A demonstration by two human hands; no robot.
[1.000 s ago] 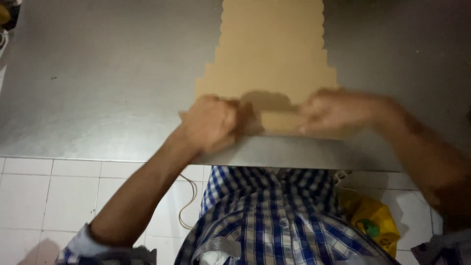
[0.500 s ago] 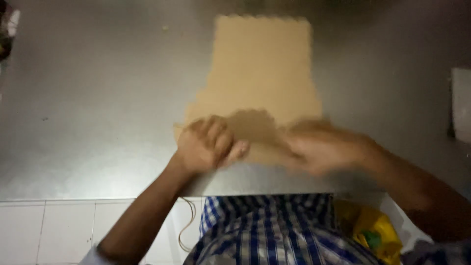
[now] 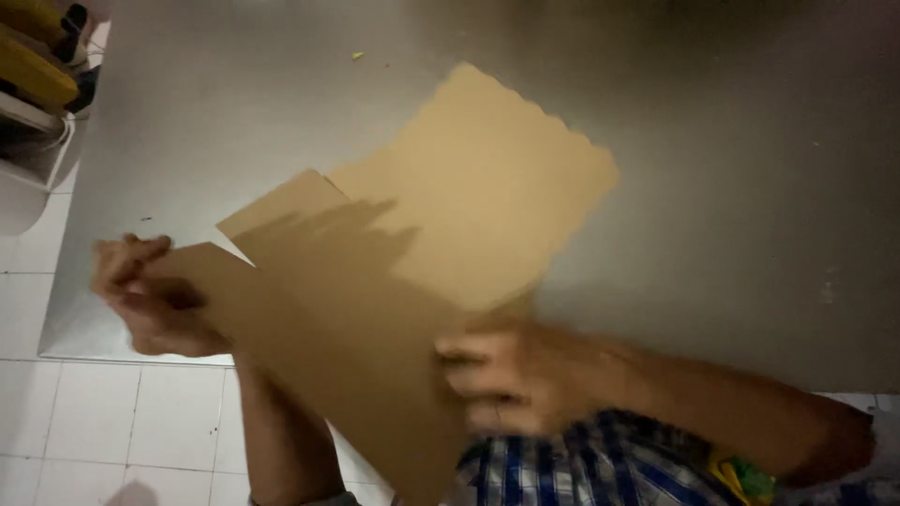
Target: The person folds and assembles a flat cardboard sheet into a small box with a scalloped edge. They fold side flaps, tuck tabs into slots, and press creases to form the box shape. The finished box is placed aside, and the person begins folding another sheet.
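Note:
A flat brown cardboard blank (image 3: 441, 253) with a scalloped far edge and side flaps is tilted over the steel table (image 3: 731, 169). My left hand (image 3: 150, 295) grips its left flap at the table's near left corner. My right hand (image 3: 511, 375), blurred by motion, holds the sheet's near edge close to my body. The near part of the cardboard hangs out past the table edge over my checked shirt (image 3: 572, 468).
White floor tiles (image 3: 103, 422) lie below the table edge at the left. Yellow and dark items (image 3: 37, 66) sit beside the table's far left corner. A yellow-green object (image 3: 745, 473) shows by my right forearm.
The cardboard lay flat and square to me with both hands pressing its near edge; now it is lifted, swung clockwise and pulled toward me, with my left hand out at the left.

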